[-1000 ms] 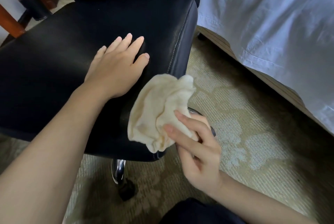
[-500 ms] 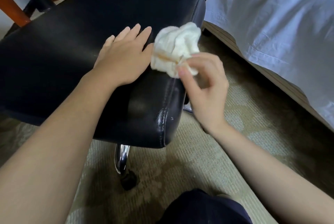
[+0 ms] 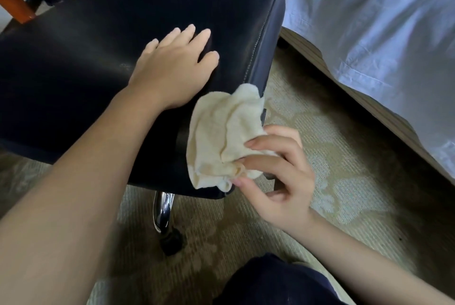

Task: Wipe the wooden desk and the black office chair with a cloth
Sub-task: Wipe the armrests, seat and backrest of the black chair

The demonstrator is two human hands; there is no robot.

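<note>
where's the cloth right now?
Head view, centre: the cloth is pinched in the right hand against the near right corner of the black chair seat, just below and right of the left hand, which rests flat on the seat.

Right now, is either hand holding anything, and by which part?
The right hand grips the crumpled cream cloth by its bunched lower right edge. The left hand holds nothing; it rests flat on the black leather chair seat.
</note>
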